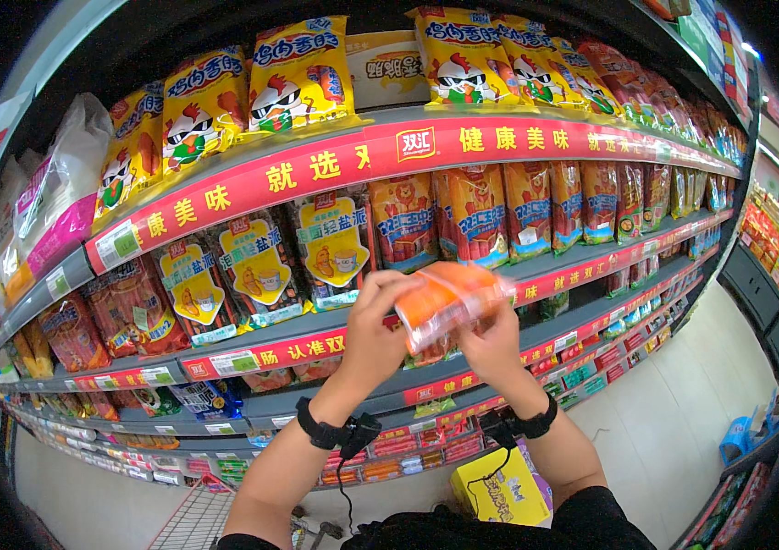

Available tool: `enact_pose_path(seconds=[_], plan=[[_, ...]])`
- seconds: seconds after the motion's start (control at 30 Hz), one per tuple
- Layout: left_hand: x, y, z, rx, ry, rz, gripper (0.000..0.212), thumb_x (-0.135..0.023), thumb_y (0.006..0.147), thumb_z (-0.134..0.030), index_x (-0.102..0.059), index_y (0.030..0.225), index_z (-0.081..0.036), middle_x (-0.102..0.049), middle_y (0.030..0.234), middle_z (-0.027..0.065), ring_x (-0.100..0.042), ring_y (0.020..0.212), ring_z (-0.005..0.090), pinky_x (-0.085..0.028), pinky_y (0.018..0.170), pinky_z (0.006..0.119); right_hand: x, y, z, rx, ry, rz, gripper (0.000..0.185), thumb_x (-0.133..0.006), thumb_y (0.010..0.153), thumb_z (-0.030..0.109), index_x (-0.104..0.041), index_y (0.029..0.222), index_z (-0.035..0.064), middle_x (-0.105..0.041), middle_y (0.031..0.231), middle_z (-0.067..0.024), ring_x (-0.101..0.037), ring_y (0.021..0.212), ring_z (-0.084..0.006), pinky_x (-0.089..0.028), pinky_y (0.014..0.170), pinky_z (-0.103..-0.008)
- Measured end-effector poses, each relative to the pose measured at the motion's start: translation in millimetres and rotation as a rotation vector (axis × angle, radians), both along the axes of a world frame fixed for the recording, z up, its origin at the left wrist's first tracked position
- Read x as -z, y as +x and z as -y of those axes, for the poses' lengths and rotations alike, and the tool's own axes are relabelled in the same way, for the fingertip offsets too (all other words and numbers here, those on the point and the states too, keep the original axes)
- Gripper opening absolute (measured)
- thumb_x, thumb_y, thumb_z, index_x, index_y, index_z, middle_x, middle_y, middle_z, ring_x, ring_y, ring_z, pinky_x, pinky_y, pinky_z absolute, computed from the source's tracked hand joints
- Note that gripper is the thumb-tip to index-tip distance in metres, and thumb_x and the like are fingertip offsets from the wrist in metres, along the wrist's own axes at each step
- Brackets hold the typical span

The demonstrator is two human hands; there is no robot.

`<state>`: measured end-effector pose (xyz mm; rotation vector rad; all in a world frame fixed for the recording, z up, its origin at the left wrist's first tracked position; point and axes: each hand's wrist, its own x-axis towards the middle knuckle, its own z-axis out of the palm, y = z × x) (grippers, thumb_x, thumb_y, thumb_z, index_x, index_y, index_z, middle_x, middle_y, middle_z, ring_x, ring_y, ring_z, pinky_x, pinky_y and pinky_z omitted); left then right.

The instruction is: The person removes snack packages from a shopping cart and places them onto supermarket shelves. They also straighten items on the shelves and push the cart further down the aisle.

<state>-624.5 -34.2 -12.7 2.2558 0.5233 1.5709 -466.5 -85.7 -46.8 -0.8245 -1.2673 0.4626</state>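
Between my two hands is an orange plastic packet (441, 299), tilted and blurred, with a clear crimped edge. It looks like a sausage packet, but its contents are hard to make out. My left hand (374, 333) grips its left end, and my right hand (494, 344) holds its lower right side. Just behind the packet stand bagged sausages in orange-and-blue packaging (475, 213) on the middle shelf. Left of these, dark packets with yellow shield-shaped labels (331, 240) stand in a row. Both wrists wear black straps with small devices.
Yellow sausage bags with a cartoon chicken (300, 75) line the upper shelf, above a red shelf strip (513, 141). Lower shelves hold more packets. A yellow carton (503, 489) sits on the floor below my right arm; a wire shopping cart (190, 515) stands lower left. Pale floor (671, 385) runs right.
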Motion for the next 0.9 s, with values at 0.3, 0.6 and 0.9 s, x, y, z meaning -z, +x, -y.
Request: enact_pose_path(seconds=[0.3,0.6,0.9], plan=[[24,-61,60,0.291,0.072,-0.211,0.052,-0.079,0.065,-0.011,-0.057,0.111,-0.003,-0.061,0.100,0.0112,-0.061,0.090,0.0236,-0.050,0.076,0.032,43,-27,75,-0.059,-0.031,0.224,0.047,-0.065,0.085,0.026,-0.048,0.120,-0.0009,-0.054,0.115,-0.0135,-0.053,0.106,-0.0190,-0.043,0.089,-0.0331],[107,-88,96,0.487,-1.037,-0.185,0.034,-0.065,0.084,-0.008,-0.046,0.111,-0.003,-0.057,0.101,0.0072,-0.059,0.092,0.0114,-0.049,0.074,0.027,115,-66,94,-0.840,-0.944,-0.935,0.071,-0.025,0.091,0.064,-0.046,0.124,0.0046,-0.058,0.098,-0.0109,-0.060,0.079,-0.0227,-0.050,0.071,-0.0373],[330,-345,145,-0.580,-0.936,-0.415,0.045,-0.063,0.083,-0.020,-0.050,0.115,0.008,-0.060,0.105,0.0219,-0.060,0.095,0.0284,-0.048,0.082,0.036,129,-90,83,-0.951,-1.081,-0.725,0.065,-0.024,0.092,0.062,-0.053,0.109,0.0062,-0.059,0.080,-0.0081,-0.059,0.064,-0.0186,-0.048,0.058,-0.0307]])
